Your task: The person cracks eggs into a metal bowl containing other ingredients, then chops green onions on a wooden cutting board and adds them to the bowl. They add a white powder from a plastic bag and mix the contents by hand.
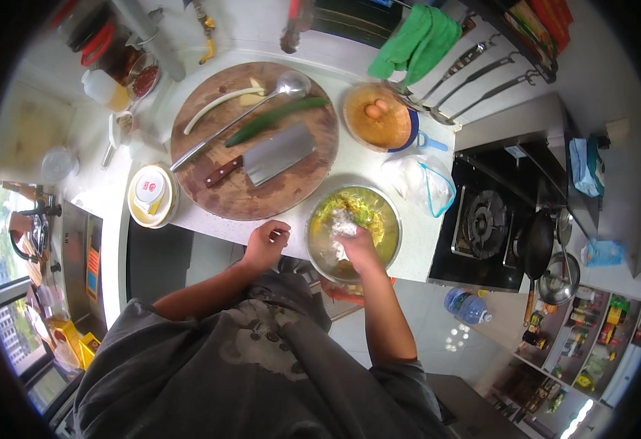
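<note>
My right hand [357, 248] reaches down into a metal mixing bowl [394, 247] at the counter's front edge. Its fingertips meet a heap of white powder [344, 224], possibly flour; whether they grip any is hidden. Beneath and around the powder lie yellow-green shreds [375, 217], probably vegetable. My left hand [266, 241] hovers by the counter edge, left of the bowl, loosely curled with a gap between thumb and fingers, and nothing shows in it. Behind it, a round wooden chopping board [216, 197] carries a cleaver [281, 153], a green cucumber [276, 119] and a long-handled metal ladle [293, 85].
Right of the board stands a basket [364, 140] with two eggs [377, 108]. A clear plastic bag [422, 184] lies between the bowl and a gas stove [482, 224]. Stacked bowls [169, 214] sit left of the board. Utensils [463, 60] hang at back right.
</note>
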Demonstrator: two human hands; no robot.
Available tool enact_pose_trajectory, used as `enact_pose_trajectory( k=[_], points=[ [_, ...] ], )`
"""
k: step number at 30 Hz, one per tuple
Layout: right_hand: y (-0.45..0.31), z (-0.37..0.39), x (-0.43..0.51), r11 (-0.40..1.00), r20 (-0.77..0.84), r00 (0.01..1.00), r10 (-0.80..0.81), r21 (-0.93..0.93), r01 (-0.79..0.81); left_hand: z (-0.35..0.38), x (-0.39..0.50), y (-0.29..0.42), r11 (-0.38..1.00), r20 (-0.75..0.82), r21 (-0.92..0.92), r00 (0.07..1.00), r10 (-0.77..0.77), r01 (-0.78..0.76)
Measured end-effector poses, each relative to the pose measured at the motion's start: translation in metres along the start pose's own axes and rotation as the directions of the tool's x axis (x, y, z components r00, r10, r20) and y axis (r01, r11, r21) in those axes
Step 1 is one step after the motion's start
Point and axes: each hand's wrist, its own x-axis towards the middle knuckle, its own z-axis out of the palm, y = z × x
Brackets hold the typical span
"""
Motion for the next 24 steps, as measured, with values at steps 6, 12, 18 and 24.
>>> enact_pose_trajectory(
  k=[6, 12, 18, 24],
  points=[
    [-0.013, 0.011, -0.005, 0.867, 0.076, 0.991, -0.108, -0.481, 0.131, -0.006, -0.006, 0.010, 0.994, 0.003, 0.045, 0.995, 0.098, -0.098],
    [-0.010, 0.012, -0.020, 0.755, 0.109, 0.936, -0.335, -0.563, 0.336, -0.011, -0.006, 0.001, 0.998, 0.032, 0.012, 0.998, 0.059, -0.059],
    [-0.005, 0.004, -0.038, 0.734, 0.027, 0.886, -0.462, -0.549, 0.400, 0.003, -0.004, 0.022, 0.983, 0.150, 0.141, 0.984, 0.092, -0.114],
    [-0.009, 0.006, -0.037, 0.695, 0.021, 0.935, -0.353, -0.664, 0.277, 0.013, 0.001, 0.016, 0.974, 0.166, 0.226, 0.986, -0.018, -0.020]
  ],
)
